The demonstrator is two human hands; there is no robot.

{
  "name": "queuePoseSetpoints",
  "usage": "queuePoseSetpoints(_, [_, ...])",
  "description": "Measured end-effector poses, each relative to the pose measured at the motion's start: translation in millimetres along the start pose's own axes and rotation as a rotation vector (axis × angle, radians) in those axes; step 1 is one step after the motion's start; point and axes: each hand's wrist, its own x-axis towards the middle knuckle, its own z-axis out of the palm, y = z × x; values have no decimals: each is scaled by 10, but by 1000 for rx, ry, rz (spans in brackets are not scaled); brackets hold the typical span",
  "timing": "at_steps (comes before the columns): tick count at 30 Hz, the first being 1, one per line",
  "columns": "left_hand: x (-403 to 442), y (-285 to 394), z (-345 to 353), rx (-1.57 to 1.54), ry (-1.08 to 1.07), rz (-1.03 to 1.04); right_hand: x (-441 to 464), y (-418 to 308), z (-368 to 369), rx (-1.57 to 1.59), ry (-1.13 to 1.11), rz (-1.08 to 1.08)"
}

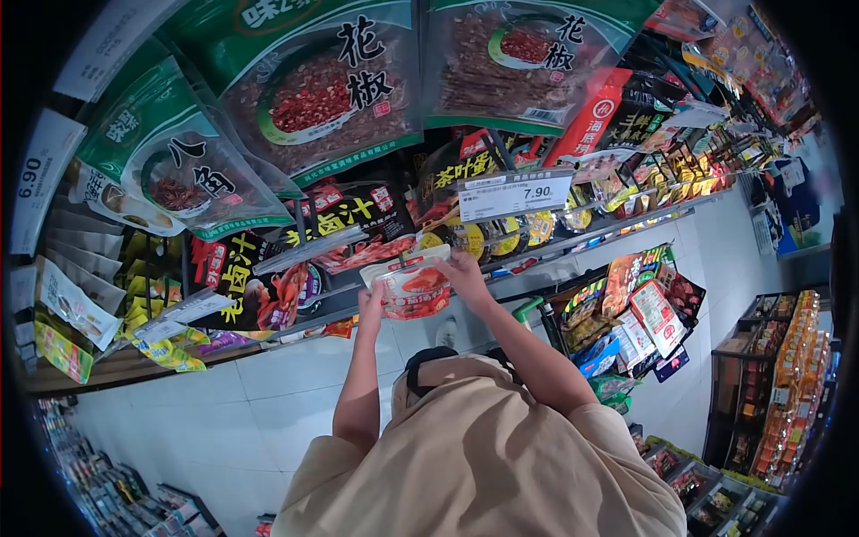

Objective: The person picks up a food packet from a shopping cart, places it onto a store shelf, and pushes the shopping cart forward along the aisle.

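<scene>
Left hand (pixel 373 295) and right hand (pixel 463 270) pinch a red-and-white pouch (pixel 415 292) by opposite edges; at its nine o'clock sits a black braising-sauce packet (pixel 243 300).

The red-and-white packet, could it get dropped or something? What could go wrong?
It might: the fingers of the left hand and right hand hold the red-and-white packet near its sides, so if it slipped, it could land on the tiled floor. Also, stepping right could perhaps bump the piled-up packets there.
</scene>
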Motion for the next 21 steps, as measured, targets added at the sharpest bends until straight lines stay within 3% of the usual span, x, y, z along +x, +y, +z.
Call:
queuePoseSetpoints(8, [-13,16,-22,-80,8,-21,149,341,-38,-90,24,-44])
queuePoseSetpoints(11, [-2,127,7,-55,28,-32,147,86,-3,-152,-12,-60])
queuePoseSetpoints(13, [-63,289,49,-175,-55,43,229,120,-15,-174,-17,-58])
queuePoseSetpoints(17, [145,197,-2,-109,-90,115,237,29,-24,-182,-11,11])
queuePoseSetpoints(21, [267,196,61,23,74,198,358,418,-97,-334,34,-68])
